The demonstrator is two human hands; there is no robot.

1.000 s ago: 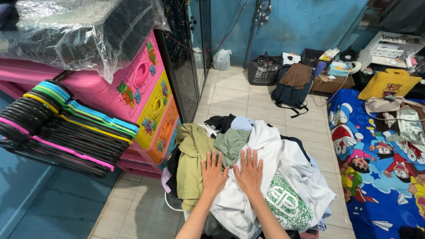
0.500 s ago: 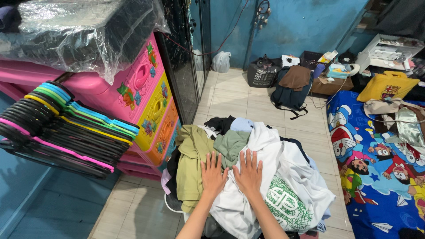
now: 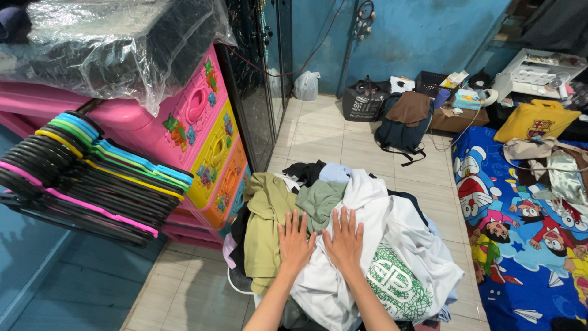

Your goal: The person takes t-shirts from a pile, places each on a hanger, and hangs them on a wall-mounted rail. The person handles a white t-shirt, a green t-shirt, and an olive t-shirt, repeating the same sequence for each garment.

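left hand (image 3: 294,243) and right hand (image 3: 345,240) are laid flat, fingers spread, nothing gripped, on the clothes pile (image 3: 392,245) heaped beside the pink drawer unit (image 3: 202,132); garments judged soft, light, best gathered by bunched folds.

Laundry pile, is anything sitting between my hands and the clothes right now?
Nothing visible. The left hand and right hand lie flat, fingers spread, directly on the laundry pile, touching the white garment on top, beside the olive garment.
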